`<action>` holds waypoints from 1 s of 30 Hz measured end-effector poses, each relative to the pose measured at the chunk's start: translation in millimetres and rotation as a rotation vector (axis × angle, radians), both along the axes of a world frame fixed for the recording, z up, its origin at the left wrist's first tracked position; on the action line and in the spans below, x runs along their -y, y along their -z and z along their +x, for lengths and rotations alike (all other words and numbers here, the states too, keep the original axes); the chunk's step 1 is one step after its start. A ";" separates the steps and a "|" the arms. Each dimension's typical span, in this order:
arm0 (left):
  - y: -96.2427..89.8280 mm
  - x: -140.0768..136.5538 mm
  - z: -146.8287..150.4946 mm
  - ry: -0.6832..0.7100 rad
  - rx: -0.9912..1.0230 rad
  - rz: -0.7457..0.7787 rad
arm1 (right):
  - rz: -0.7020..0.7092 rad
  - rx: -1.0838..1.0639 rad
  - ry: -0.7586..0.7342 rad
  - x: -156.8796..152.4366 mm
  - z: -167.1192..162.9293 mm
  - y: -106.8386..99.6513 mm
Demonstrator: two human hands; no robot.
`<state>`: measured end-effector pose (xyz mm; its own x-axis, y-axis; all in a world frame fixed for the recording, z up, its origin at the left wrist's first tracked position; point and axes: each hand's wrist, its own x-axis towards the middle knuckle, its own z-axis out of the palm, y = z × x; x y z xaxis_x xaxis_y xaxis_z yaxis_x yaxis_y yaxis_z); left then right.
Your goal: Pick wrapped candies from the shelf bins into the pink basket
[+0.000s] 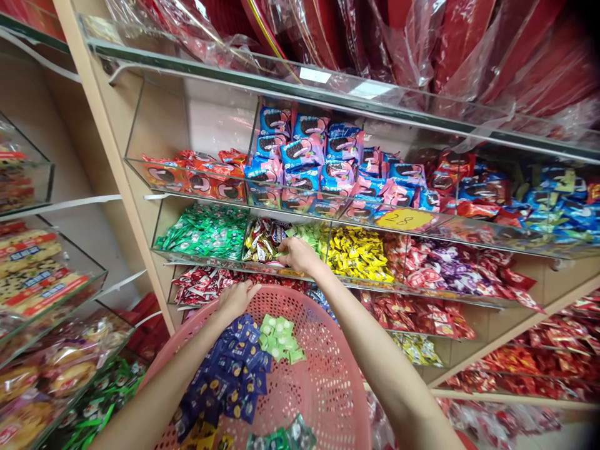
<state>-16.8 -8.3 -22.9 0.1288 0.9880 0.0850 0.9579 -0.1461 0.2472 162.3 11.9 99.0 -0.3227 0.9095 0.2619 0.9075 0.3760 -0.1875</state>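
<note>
My left hand (237, 299) is closed on the far rim of a round pink plastic basket (328, 369). Inside the basket lie dark blue candy packets (234, 362), a small heap of light green packets (280, 337), and some yellow and green ones near the bottom. My right hand (300, 255) reaches into a glass shelf compartment with its fingers curled, among mixed brown and white wrapped candies (265, 237) and beside light green ones (312, 234). Whatever its fingertips hold is hidden.
Flanking compartments hold green packets (206, 231) and yellow packets (359, 250). Above are blue and pink cookie packs (307, 150) behind a glass front with a yellow price tag (404, 218). A glass shelf edge (328, 94) runs overhead. Another shelf unit (51, 269) stands left.
</note>
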 end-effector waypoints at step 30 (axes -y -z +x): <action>-7.7 0.0 2.4 0.004 -0.012 0.000 | -0.242 -1.514 -0.059 36.7 20.3 10.6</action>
